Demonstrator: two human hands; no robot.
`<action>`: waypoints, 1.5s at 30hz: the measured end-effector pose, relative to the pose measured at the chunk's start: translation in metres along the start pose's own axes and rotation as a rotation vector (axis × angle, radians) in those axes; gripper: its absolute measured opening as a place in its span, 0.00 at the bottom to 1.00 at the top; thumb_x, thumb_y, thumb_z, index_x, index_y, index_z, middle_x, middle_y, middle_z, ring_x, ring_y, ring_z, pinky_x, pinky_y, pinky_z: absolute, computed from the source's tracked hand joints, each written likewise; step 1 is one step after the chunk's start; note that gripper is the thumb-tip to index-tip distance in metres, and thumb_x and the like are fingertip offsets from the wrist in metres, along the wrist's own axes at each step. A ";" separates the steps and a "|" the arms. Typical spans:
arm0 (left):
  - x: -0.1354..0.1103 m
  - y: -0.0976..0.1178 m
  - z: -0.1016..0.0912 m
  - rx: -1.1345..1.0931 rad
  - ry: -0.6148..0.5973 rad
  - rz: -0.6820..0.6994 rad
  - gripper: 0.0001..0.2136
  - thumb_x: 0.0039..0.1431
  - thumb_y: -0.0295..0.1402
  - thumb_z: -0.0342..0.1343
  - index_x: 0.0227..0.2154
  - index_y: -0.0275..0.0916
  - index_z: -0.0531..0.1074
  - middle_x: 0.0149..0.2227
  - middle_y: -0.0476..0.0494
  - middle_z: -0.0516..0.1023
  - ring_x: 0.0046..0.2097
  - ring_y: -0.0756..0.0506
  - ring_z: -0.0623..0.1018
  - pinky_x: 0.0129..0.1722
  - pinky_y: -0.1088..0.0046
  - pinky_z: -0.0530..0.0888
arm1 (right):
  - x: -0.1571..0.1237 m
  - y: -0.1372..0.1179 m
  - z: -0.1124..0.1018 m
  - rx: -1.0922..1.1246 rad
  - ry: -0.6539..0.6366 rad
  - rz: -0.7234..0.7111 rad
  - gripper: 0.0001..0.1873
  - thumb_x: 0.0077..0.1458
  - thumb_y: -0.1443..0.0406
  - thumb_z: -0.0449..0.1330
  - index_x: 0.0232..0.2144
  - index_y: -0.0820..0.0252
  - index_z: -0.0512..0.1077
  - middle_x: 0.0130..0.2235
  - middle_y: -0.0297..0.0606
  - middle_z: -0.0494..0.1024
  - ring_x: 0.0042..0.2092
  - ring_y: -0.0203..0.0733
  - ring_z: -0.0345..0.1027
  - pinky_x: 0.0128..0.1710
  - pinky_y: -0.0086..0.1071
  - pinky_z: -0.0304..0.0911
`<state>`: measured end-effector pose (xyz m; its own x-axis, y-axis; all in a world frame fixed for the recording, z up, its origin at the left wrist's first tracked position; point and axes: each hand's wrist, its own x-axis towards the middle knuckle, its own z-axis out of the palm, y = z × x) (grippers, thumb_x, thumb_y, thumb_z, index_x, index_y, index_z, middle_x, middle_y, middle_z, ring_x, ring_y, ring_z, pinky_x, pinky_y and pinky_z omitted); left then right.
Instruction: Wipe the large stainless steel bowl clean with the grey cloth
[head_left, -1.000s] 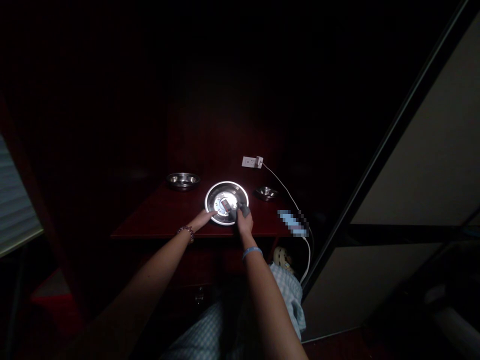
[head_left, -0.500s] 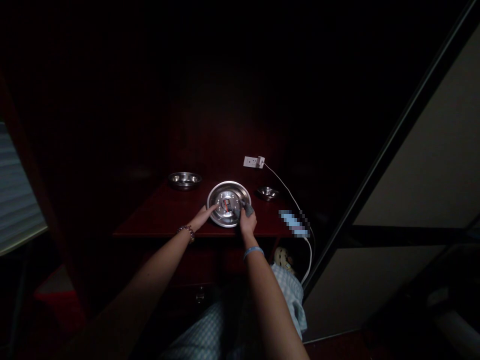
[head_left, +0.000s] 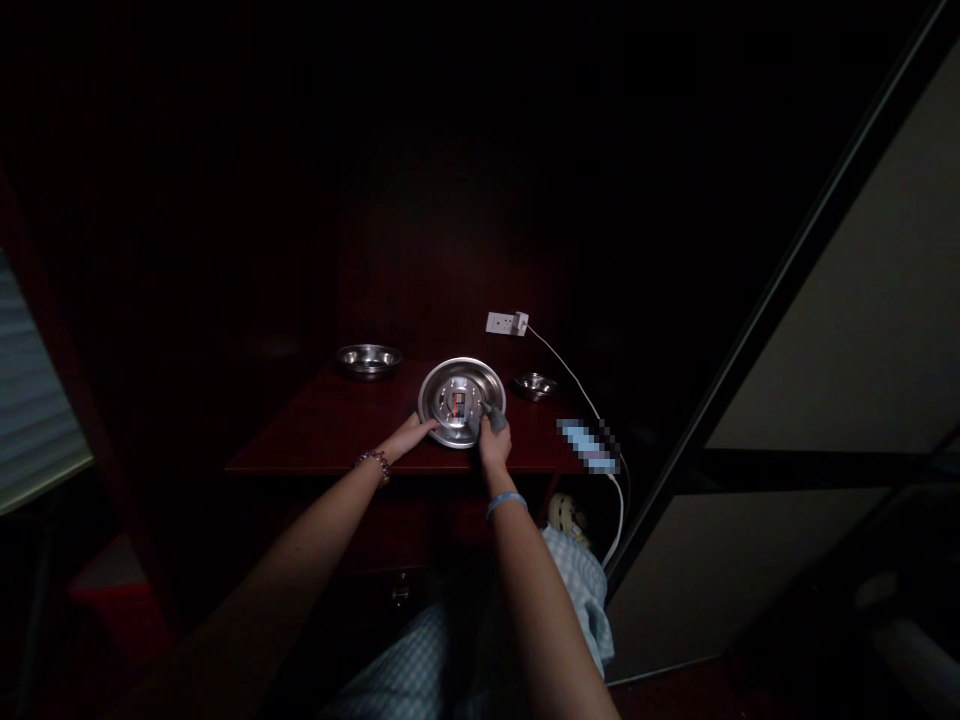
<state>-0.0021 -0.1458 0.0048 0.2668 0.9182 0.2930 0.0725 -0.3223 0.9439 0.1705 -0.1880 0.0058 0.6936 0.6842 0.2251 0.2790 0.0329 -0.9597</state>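
A shiny metal bowl point(head_left: 440, 392) is tilted toward me above the front of a dark red tabletop point(head_left: 300, 430). On its bottom shows a small dark and orange patch point(head_left: 459, 405), a label or a reflection; I cannot tell which. My left hand point(head_left: 409, 437) grips the bowl's lower left rim, thumb on the inside and the other fingers hidden beneath. In my right hand point(head_left: 495, 445) is a grey cloth point(head_left: 493, 416), held against the bowl's inner right side. That hand's fingers are closed round the cloth.
Another metal bowl point(head_left: 368, 361) stands at the back left, and a smaller one point(head_left: 535, 386) behind my right hand. A charger in the wall socket point(head_left: 506, 323) feeds a white cable point(head_left: 566, 370) down to a blurred-out phone-like thing point(head_left: 589, 446) at the right edge.
The bowl has shifted slightly up and right and turned a little in my hands. My left thumb sits lower on its rim. My right hand with the cloth has hardly moved.
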 end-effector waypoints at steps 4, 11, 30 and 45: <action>0.001 -0.003 -0.002 -0.001 -0.009 -0.047 0.19 0.55 0.38 0.50 0.45 0.34 0.74 0.49 0.39 0.80 0.56 0.38 0.73 0.59 0.63 0.66 | 0.000 -0.003 -0.002 -0.031 0.059 0.010 0.18 0.54 0.58 0.57 0.45 0.62 0.69 0.41 0.48 0.79 0.42 0.51 0.75 0.43 0.39 0.67; -0.001 0.000 0.000 -0.012 0.041 -0.060 0.18 0.59 0.37 0.46 0.45 0.33 0.73 0.49 0.38 0.80 0.54 0.41 0.76 0.57 0.66 0.68 | -0.008 -0.012 -0.009 -0.044 0.229 -0.223 0.31 0.52 0.64 0.56 0.57 0.70 0.55 0.56 0.60 0.65 0.56 0.55 0.64 0.56 0.43 0.59; -0.002 0.001 0.001 -0.023 0.041 -0.045 0.19 0.58 0.40 0.48 0.47 0.35 0.73 0.51 0.40 0.79 0.55 0.41 0.75 0.58 0.65 0.67 | -0.036 -0.022 -0.010 -0.713 0.003 -0.682 0.43 0.51 0.68 0.54 0.67 0.63 0.44 0.67 0.52 0.50 0.63 0.56 0.49 0.61 0.47 0.46; -0.003 0.004 0.001 -0.009 0.017 -0.051 0.18 0.58 0.39 0.47 0.45 0.35 0.73 0.44 0.40 0.82 0.53 0.39 0.76 0.54 0.62 0.71 | -0.034 -0.025 -0.017 -0.577 -0.072 -0.698 0.32 0.54 0.70 0.54 0.62 0.65 0.57 0.55 0.51 0.71 0.54 0.56 0.58 0.53 0.47 0.52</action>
<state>-0.0015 -0.1505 0.0072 0.2470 0.9369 0.2472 0.0773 -0.2734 0.9588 0.1514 -0.2241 0.0249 0.2041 0.6904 0.6940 0.9230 0.1006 -0.3715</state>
